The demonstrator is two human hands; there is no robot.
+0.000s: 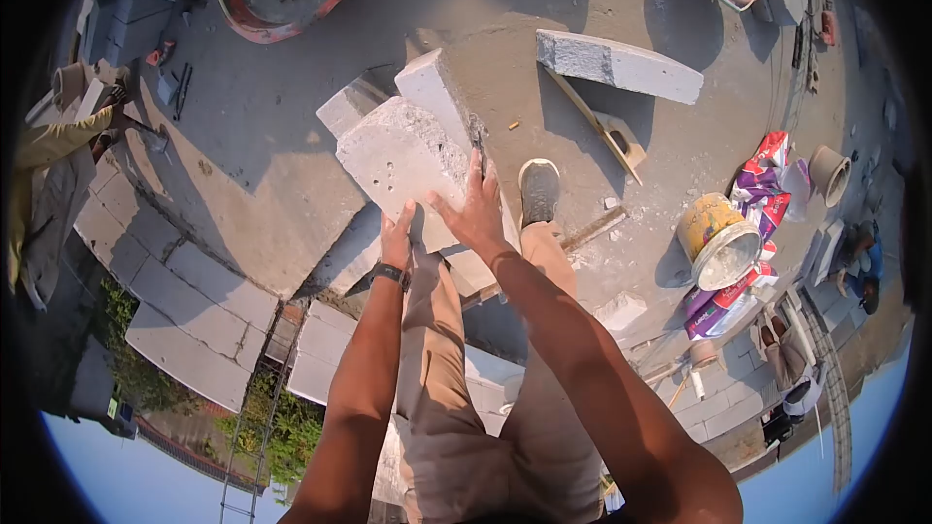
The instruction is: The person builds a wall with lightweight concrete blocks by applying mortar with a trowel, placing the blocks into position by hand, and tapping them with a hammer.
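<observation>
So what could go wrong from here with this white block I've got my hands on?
The white block might slip, since the left hand and right hand both hold it toward its near side. If it dropped, it could strike the shoe close by. The right hand's fingers could also get pinched against the neighbouring block.

Bare forearms (364, 374), dark band (390, 277) on left wrist, creased tan trousers (442, 378), grey shoe (540, 196) with pale edge
</observation>
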